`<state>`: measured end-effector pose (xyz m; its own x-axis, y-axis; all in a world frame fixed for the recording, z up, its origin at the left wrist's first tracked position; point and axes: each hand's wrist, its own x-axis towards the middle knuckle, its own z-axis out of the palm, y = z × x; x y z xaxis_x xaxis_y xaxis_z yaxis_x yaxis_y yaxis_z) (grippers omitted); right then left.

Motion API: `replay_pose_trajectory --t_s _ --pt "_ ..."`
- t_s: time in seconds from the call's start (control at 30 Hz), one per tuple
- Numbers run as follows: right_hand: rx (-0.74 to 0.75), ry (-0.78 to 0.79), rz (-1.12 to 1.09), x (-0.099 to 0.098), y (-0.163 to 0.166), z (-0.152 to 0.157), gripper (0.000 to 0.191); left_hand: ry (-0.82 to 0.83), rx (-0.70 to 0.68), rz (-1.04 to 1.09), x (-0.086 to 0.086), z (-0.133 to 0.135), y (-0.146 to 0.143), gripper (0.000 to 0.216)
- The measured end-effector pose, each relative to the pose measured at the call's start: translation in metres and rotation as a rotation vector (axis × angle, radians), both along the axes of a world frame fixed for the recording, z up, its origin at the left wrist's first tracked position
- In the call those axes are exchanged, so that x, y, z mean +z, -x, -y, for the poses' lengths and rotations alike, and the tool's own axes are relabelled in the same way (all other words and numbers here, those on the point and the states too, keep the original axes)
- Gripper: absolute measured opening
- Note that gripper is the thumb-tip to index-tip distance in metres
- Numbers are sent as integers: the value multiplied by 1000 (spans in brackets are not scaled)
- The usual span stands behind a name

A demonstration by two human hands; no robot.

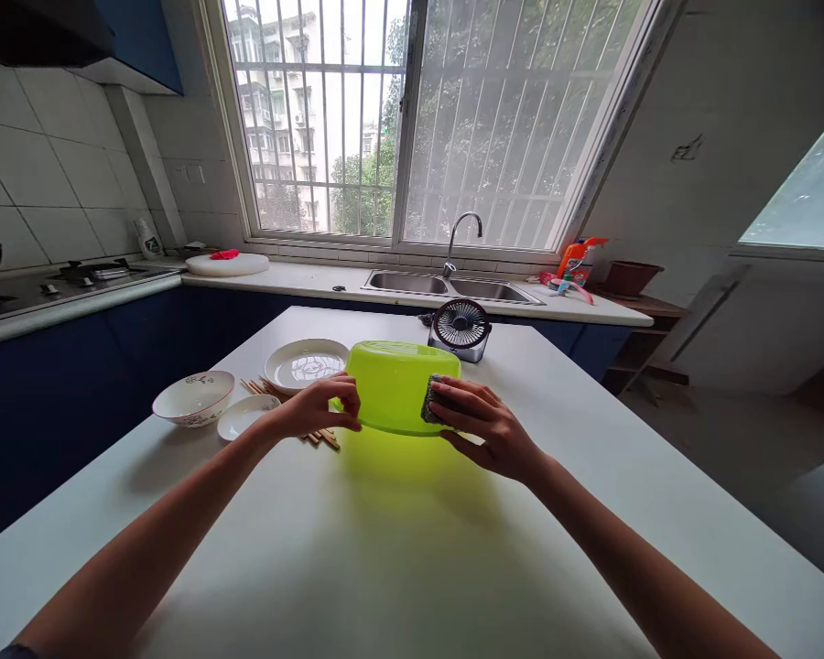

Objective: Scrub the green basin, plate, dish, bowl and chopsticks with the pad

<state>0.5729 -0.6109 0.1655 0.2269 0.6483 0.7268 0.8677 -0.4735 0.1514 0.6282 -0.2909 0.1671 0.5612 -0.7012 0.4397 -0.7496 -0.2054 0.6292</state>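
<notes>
A translucent lime-green plastic basin [393, 380] is held tilted above the white island counter [398, 549], its bottom facing me. My left hand [319, 405] grips the basin's left rim, fingers curled round it. My right hand [477, 423] presses a dark scouring pad [431, 399] against the basin's right side, fingers closed over the pad.
Left of the basin lie a white plate [307, 363], a patterned bowl [193, 397], a small saucer [245, 416] and wooden chopsticks [316, 434]. A small black fan [460, 328] stands behind the basin. A double sink [453, 287] with tap sits under the window; a stove [82, 275] is at left.
</notes>
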Motion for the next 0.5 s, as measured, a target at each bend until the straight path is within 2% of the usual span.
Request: replay_pose_trajectory --t_s 0.13,0.5 --pt "-17 88 82 -3 2 0 41 -2 4 9 1 -1 -2 32" --pt "-38 112 210 2 3 -14 38 -64 40 42 3 -8 -6 20"
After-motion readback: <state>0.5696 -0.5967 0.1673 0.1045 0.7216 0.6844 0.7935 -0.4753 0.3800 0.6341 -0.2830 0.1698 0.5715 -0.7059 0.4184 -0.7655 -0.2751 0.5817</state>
